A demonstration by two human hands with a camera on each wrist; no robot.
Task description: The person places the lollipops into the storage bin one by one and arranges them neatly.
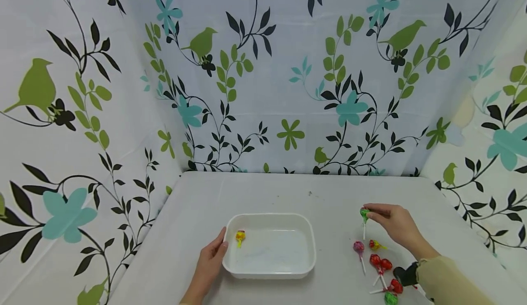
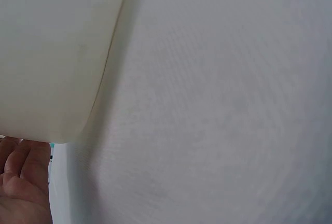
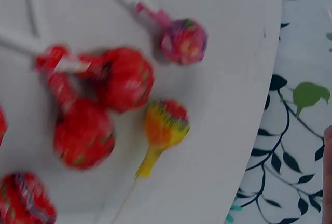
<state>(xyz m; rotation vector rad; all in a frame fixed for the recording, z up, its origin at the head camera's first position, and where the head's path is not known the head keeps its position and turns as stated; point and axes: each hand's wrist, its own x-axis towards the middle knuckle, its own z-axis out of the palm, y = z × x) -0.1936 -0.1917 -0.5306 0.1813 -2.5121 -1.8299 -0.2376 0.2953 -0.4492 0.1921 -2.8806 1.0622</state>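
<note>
My right hand pinches a green-wrapped lollipop between thumb and fingers, its white stick pointing down over the table. My left hand holds the left side of a white plastic tray, fingers and thumb at the rim; the left wrist view shows its fingers against the tray's edge. Inside the tray, toward its left end, lies a yellow lollipop. Below the right hand are a pink-purple lollipop, a yellow-and-red lollipop and several red lollipops.
Another green lollipop lies at the near edge of the view, by the right sleeve. A white cover lies on the table. Patterned cloth with birds and leaves hangs behind it and at both sides.
</note>
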